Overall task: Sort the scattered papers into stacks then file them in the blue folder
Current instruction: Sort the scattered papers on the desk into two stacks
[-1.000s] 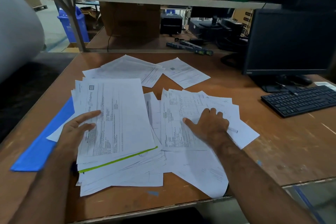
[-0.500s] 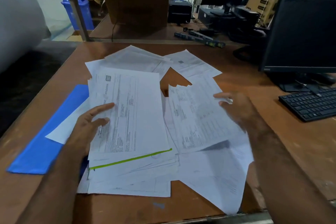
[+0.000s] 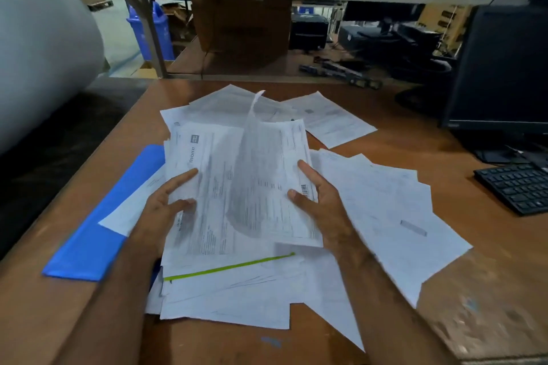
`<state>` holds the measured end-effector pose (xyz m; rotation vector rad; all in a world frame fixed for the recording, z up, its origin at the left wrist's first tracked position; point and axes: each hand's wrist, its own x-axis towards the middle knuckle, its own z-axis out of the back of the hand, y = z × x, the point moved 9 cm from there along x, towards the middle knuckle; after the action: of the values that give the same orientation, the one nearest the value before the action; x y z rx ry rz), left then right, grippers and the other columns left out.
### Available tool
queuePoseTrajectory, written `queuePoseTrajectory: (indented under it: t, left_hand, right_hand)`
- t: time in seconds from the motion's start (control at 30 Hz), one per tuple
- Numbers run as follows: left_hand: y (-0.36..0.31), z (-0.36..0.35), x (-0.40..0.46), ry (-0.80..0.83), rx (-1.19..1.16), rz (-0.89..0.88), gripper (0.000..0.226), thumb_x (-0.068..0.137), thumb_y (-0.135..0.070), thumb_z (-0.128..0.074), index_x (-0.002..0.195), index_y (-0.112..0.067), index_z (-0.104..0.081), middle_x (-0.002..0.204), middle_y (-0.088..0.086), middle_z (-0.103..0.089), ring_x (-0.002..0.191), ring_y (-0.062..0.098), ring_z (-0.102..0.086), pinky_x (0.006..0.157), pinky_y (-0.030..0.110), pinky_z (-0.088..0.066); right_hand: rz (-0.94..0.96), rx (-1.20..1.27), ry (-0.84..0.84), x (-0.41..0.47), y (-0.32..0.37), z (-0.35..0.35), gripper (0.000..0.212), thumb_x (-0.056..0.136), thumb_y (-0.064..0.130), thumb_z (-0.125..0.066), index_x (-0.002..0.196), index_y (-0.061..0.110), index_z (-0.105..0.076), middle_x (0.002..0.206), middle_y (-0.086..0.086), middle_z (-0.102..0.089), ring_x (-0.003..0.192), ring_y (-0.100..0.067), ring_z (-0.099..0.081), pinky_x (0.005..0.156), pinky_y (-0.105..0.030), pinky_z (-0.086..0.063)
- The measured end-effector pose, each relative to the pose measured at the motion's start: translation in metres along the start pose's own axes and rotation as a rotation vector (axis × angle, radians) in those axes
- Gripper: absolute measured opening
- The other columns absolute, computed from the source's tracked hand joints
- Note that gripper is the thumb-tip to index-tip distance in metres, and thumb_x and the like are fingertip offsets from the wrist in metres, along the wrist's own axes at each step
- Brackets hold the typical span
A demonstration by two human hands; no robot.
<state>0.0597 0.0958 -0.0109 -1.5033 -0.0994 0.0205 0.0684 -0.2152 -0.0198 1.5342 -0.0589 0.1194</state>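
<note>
A printed sheet (image 3: 267, 181) curls upward above the stack of papers (image 3: 207, 210) at the desk's centre, long axis running twelve to six. The right hand (image 3: 320, 204) pinches its three o'clock edge; the left hand (image 3: 166, 204) holds the stack's nine o'clock edge. The blue folder (image 3: 98, 234) lies at nine o'clock, partly under papers, nearer the left hand. Loose sheets (image 3: 385, 210) fan toward three o'clock.

A brown wooden table (image 3: 489, 290) is filling the lower frame. At the right edge a black monitor (image 3: 501, 68) is standing, with a black keyboard (image 3: 517, 187) lying below it. A blue bin (image 3: 148, 29) is sitting upper left, a cardboard box (image 3: 243, 27) upper centre.
</note>
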Motion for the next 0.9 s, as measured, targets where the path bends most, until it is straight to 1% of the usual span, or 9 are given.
queuePoseTrajectory:
  t: [0.13,0.2,0.27,0.33,0.43,0.57,0.67,0.8,0.9]
  left_hand:
    - [-0.006,-0.002,-0.003,-0.012,-0.016,0.003,0.066,0.093,0.012,-0.052,0.141,-0.032,-0.058,0.142,-0.019,-0.055,0.117,-0.010,-0.058,0.081,0.010,-0.052]
    - [-0.009,-0.006,-0.006,-0.011,-0.010,0.001,0.050,0.103,-0.013,-0.053,0.145,-0.041,-0.051,0.144,-0.024,-0.051,0.121,-0.013,-0.052,0.085,0.008,-0.046]
    - [-0.008,-0.005,-0.010,-0.060,-0.024,0.033,0.032,0.104,-0.051,-0.048,0.134,-0.050,-0.055,0.124,-0.041,-0.057,0.109,-0.019,-0.056,0.081,0.006,-0.044]
    - [-0.007,-0.001,-0.011,-0.087,-0.011,0.041,0.034,0.097,-0.067,-0.044,0.126,-0.055,-0.056,0.113,-0.047,-0.058,0.101,-0.021,-0.058,0.083,0.008,-0.045]
    - [-0.003,-0.006,-0.004,0.024,0.016,0.044,0.047,0.101,-0.041,-0.059,0.141,-0.061,-0.043,0.147,-0.034,-0.044,0.129,0.000,-0.051,0.104,0.034,-0.044]
    - [0.000,-0.007,0.002,0.074,0.075,-0.003,0.052,0.094,0.007,-0.057,0.130,-0.028,-0.069,0.129,-0.029,-0.064,0.125,0.004,-0.058,0.098,0.017,-0.048]
    - [0.006,-0.001,0.003,0.035,0.051,-0.004,0.045,0.091,0.010,-0.054,0.121,-0.017,-0.075,0.130,-0.011,-0.070,0.127,0.010,-0.059,0.104,0.025,-0.045]
    - [0.008,0.003,0.004,0.012,0.027,0.019,0.044,0.090,0.010,-0.054,0.114,-0.019,-0.077,0.125,-0.013,-0.072,0.123,0.006,-0.061,0.094,0.015,-0.047]
    - [0.003,0.003,0.001,-0.028,-0.001,0.012,0.044,0.089,0.010,-0.054,0.111,-0.020,-0.077,0.120,-0.018,-0.072,0.119,0.002,-0.062,0.086,0.011,-0.047]
  right_hand:
    - [0.002,-0.169,0.055,0.002,-0.009,-0.025,0.077,0.080,0.048,-0.083,0.147,0.050,-0.045,0.151,0.024,-0.047,0.138,-0.008,-0.050,0.110,-0.048,-0.048]
    - [0.037,-0.259,0.051,0.003,-0.004,-0.032,0.080,0.079,0.049,-0.082,0.148,0.050,-0.043,0.153,0.027,-0.044,0.140,-0.005,-0.045,0.112,-0.047,-0.046]
    - [0.084,-0.318,0.055,0.003,0.000,-0.041,0.082,0.081,0.040,-0.083,0.153,0.040,-0.042,0.155,0.021,-0.042,0.144,-0.002,-0.039,0.119,-0.041,-0.039]
    - [0.130,-0.432,0.078,0.002,0.000,-0.049,0.085,0.084,0.033,-0.083,0.156,0.030,-0.038,0.157,0.015,-0.040,0.146,-0.001,-0.034,0.122,-0.033,-0.032]
    - [0.170,-0.564,0.106,0.003,-0.001,-0.056,0.089,0.084,0.035,-0.083,0.158,0.029,-0.035,0.161,0.010,-0.038,0.149,-0.004,-0.030,0.123,-0.030,-0.028]
    - [0.138,-0.548,0.087,0.001,0.003,-0.054,0.080,0.084,0.040,-0.081,0.153,0.025,-0.044,0.157,0.004,-0.041,0.142,-0.008,-0.038,0.118,-0.033,-0.035]
    - [0.113,-0.727,-0.066,0.002,0.017,-0.020,0.070,0.086,0.048,-0.075,0.146,0.021,-0.051,0.156,-0.001,-0.039,0.140,-0.021,-0.042,0.112,-0.045,-0.043]
    - [-0.315,-1.259,-0.065,-0.011,0.010,0.046,0.098,0.077,0.079,-0.064,0.152,0.025,-0.031,0.157,-0.010,-0.031,0.138,-0.037,-0.037,0.107,-0.050,-0.040]
    - [-0.473,-1.324,-0.096,-0.022,0.004,0.069,0.114,0.068,0.089,-0.061,0.154,0.024,-0.023,0.157,-0.015,-0.031,0.140,-0.040,-0.035,0.109,-0.051,-0.037]
